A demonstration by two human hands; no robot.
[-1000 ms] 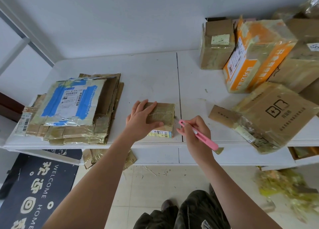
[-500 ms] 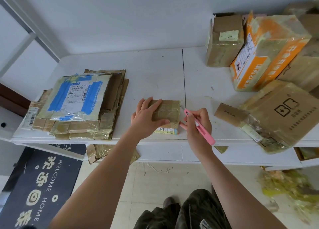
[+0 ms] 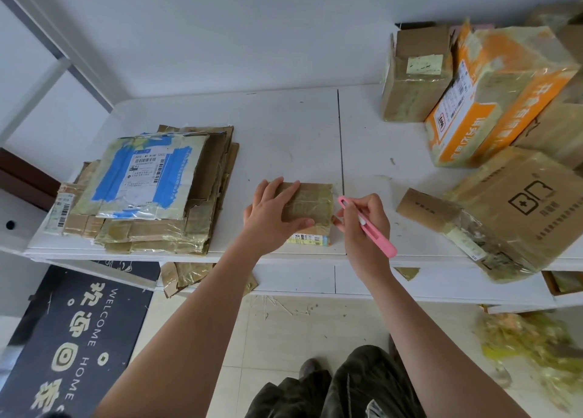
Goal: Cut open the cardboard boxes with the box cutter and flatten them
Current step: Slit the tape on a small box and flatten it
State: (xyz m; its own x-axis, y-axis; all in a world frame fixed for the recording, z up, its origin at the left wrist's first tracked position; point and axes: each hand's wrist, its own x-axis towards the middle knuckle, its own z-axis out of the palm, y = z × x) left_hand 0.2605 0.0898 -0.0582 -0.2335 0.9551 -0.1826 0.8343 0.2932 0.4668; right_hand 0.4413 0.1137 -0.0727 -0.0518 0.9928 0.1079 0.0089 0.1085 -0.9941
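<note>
A small taped cardboard box lies near the front edge of the white table. My left hand rests on its top and left side, fingers spread over it and thumb along the near edge. My right hand grips a pink box cutter like a pen, its tip at the box's right end. A stack of flattened boxes lies at the left of the table.
Several uncut boxes crowd the right side: a brown one, an orange-and-white one and a printed brown one overhanging the table's edge. Cardboard scraps and tape scraps lie on the floor, beside a dark doormat.
My right hand has brought the cutter closer, up to the small box's right end. My left hand stays on the box. The camera has shifted a little.
</note>
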